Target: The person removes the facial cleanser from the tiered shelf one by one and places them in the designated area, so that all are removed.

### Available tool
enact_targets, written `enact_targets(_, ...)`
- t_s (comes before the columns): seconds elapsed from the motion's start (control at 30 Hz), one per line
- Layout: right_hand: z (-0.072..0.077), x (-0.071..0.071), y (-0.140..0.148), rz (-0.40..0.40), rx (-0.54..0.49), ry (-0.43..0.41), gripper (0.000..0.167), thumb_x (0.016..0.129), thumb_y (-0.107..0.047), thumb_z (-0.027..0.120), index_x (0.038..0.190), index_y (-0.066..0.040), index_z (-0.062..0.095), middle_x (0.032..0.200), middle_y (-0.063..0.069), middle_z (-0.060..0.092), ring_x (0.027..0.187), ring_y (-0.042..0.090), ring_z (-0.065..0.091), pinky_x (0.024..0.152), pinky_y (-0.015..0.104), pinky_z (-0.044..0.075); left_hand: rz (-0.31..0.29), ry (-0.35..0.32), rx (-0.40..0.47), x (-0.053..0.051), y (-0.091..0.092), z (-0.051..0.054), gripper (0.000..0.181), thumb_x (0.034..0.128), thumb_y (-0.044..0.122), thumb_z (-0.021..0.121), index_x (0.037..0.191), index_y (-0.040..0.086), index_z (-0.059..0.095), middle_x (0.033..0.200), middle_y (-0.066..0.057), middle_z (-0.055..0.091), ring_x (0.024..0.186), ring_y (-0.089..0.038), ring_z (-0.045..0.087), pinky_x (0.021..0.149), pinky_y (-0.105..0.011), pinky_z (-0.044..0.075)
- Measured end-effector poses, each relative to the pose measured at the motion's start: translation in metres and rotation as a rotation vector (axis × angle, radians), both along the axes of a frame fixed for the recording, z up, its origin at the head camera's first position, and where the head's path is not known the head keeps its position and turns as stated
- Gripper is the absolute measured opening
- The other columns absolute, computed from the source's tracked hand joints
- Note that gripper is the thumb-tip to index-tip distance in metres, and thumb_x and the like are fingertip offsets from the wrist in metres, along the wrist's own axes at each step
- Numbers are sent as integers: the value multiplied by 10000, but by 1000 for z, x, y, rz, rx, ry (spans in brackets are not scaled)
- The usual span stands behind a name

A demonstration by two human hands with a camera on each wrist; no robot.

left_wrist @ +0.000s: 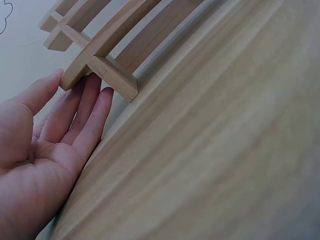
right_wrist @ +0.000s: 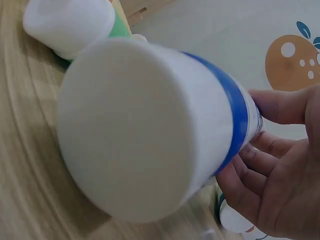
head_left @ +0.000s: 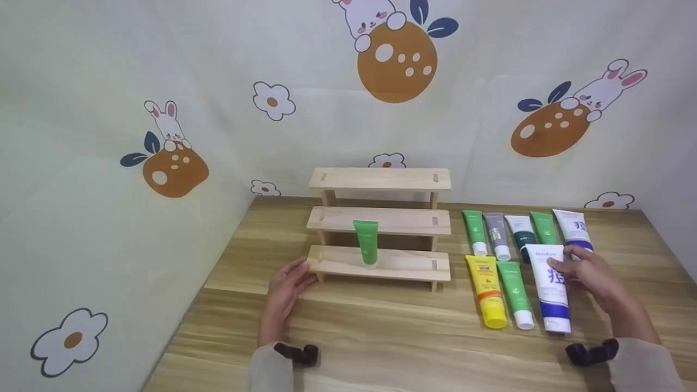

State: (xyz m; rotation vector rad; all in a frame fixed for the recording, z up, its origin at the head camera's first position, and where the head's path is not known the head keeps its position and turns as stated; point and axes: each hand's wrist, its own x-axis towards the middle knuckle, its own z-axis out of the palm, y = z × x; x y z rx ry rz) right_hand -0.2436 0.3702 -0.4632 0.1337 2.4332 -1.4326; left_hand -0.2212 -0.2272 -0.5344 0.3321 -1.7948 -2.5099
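Observation:
My right hand (head_left: pixel 593 277) holds a white squeeze tube (head_left: pixel 547 288) with a blue band, thumb on its face and fingers along its far side. Its wide white cap (right_wrist: pixel 125 130) fills much of the right wrist view. At the left end of the three-step wooden stand (head_left: pixel 337 261), my left hand (head_left: pixel 286 288) pinches the lowest shelf. In the left wrist view, the thumb lies at the shelf's end (left_wrist: pixel 75 75) and the fingers reach beneath it. A small green tube (head_left: pixel 367 242) stands upright, cap down, on that lowest shelf.
Beside the held tube lie a yellow tube (head_left: pixel 486 291) and a green tube (head_left: pixel 516 294). Behind them is a row of several tubes, including a grey one (head_left: pixel 496 234) and another white-and-blue one (head_left: pixel 573 226). Printed cloth (head_left: pixel 468 120) hangs behind the wooden table (head_left: pixel 381 337).

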Motion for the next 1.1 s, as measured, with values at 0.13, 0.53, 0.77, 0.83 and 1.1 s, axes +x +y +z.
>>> enact_targets(0.13, 0, -1, -2, 44, 78, -19, 660, 1025, -398, 528, 1430, 89, 345, 1012, 20, 662, 904, 135, 618, 771, 265, 512, 4, -6, -5, 0, -1, 0, 505, 986, 65, 610, 1401, -149, 419, 1113, -66, 676, 959, -163, 703, 945, -332, 620)
enact_targets(0.53, -8, 0, -3, 72, 41, -128, 848, 1011, -424, 563, 1490, 159, 176, 1037, 53, 684, 895, 131, 649, 752, 283, 570, -17, -4, -22, -1, -2, 0, 514, 992, 97, 616, 1411, -127, 421, 1120, -42, 668, 987, -149, 696, 968, -326, 610)
enact_targets(0.77, -11, 3, -9, 57, -116, -154, 795, 1020, -322, 575, 1492, 154, 147, 982, 20, 673, 885, 151, 666, 773, 334, 612, -5, 3, -4, -1, -1, 0, 463, 991, 61, 602, 1380, -138, 448, 1046, -45, 658, 944, -164, 700, 933, -323, 623)
enact_targets(0.83, -11, 4, -9, 54, -114, -154, 787, 1022, -310, 573, 1485, 164, 148, 979, 25, 671, 878, 151, 666, 771, 338, 616, 0, 2, -1, -1, 0, 0, 456, 989, 53, 603, 1374, -140, 453, 1046, -46, 670, 943, -165, 703, 928, -326, 626)
enact_targets(1.1, -7, 2, -11, 55, 4, -161, 891, 1011, -384, 578, 1505, 180, 95, 1137, 167, 642, 917, 156, 651, 780, 309, 597, -10, -2, -34, 0, -1, 0, 520, 992, 104, 619, 1405, -142, 421, 1124, -81, 663, 990, -156, 694, 973, -330, 608)
